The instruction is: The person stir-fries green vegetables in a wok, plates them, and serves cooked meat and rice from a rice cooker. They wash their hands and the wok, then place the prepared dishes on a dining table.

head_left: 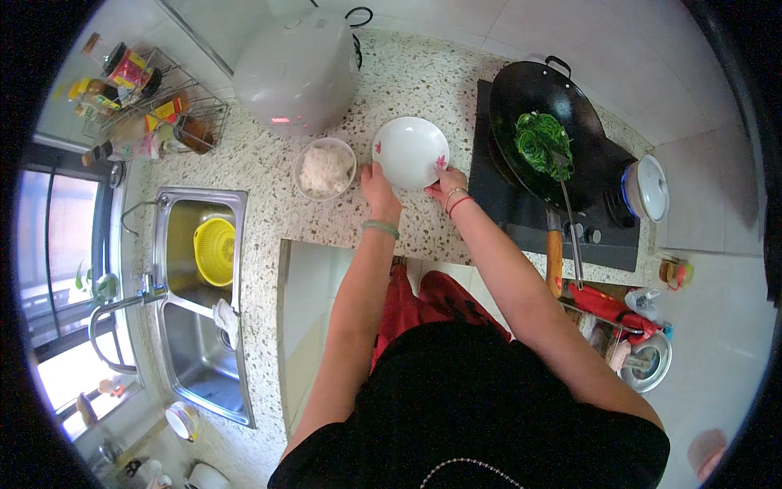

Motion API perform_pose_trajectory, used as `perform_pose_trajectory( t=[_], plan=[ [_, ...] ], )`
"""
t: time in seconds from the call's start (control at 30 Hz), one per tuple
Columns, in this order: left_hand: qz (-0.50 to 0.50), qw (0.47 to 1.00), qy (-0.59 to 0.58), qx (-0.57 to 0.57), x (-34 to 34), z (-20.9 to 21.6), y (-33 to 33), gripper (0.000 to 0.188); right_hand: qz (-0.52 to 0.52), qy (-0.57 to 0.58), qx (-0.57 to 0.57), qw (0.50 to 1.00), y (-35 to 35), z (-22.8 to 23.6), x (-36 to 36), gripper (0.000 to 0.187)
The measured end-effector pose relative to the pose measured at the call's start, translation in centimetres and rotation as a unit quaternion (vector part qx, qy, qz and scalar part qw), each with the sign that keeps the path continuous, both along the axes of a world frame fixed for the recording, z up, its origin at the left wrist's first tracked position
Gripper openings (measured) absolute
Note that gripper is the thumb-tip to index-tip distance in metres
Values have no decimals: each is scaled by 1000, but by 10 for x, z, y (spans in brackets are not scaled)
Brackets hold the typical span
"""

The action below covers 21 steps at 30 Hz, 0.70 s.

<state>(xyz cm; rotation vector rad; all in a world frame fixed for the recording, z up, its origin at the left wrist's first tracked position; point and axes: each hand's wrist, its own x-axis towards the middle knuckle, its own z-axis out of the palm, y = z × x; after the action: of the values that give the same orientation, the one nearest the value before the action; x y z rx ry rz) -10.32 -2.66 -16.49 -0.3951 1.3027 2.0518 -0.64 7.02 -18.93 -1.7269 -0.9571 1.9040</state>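
A white plate (pixel 410 152) with pink flowers near its rim is on the speckled counter in front of me. My left hand (pixel 380 193) closes on the plate's near left rim, a green bangle at its wrist. On the near right rim, my right hand (pixel 448 189) grips with the thumb on top and the fingers partly hidden below. A bowl of white rice (pixel 326 169) stands just left of my left hand. To the right, a black wok (pixel 509 122) holds cooked leafy greens (pixel 542 145), with a metal spatula (pixel 572 232) resting in it.
The wok sits on a black stove (pixel 533 236), its wooden handle (pixel 555 259) pointing toward me. A white lidded pot (pixel 652 189) is at the right. Behind the rice is a rice cooker (pixel 297 77). At left are a double sink (pixel 244 326), a yellow colander (pixel 214 251) and a bottle rack (pixel 195 122).
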Motion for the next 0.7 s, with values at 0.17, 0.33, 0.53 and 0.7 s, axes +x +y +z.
perform_pose_trajectory(
  t=[0.17, 0.33, 0.53, 0.7],
  plan=[
    [-24, 999, -1, 21, -8, -3, -1, 47, 52, -49, 50, 996, -4, 17, -5, 17],
    [-23, 1000, 13, 17, -2, 42, 4, 34, 84, -29, 129, 988, -1, 65, 9, 19],
    [-79, 993, 54, 65, 1, 53, -4, 31, 98, -26, 139, 985, 4, 79, 18, 18],
    [-61, 996, 52, 23, 20, 38, -12, 32, 64, -52, 85, 993, -4, 49, 27, 16]
  ],
)
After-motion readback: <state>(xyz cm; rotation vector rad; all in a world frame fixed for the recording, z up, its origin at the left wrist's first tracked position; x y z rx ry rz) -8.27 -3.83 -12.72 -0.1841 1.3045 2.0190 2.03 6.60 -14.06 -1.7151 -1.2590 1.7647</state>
